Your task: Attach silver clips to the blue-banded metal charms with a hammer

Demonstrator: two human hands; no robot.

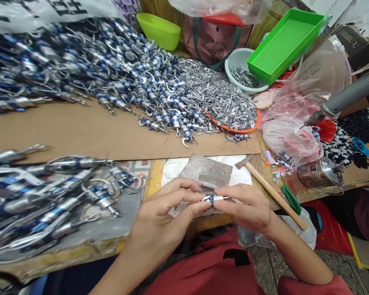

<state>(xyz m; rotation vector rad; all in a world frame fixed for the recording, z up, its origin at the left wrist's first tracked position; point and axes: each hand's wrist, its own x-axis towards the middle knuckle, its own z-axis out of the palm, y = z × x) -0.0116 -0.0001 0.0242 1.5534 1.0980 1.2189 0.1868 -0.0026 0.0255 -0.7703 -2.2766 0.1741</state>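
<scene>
Between my two hands, just in front of a flat grey stone point(199, 167), is a small silver and blue metal part point(214, 198). My left hand point(175, 207) pinches its left end between thumb and fingers. The right end is gripped by the closed fingertips of my right hand point(247, 204). Behind the fingers a grey metal block point(213, 180) rests on the stone. A wooden-handled hammer point(273, 192) lies to the right of my right hand.
Piles of similar parts point(160, 90) cover the back left and left front point(49, 205). Small metal plates point(230, 98) fill an orange-rimmed tray. At right are a green basket point(285, 45), a metal mug point(318, 174) and a power screwdriver point(347, 96) reaching in. A person's sleeve point(367, 209) shows far right.
</scene>
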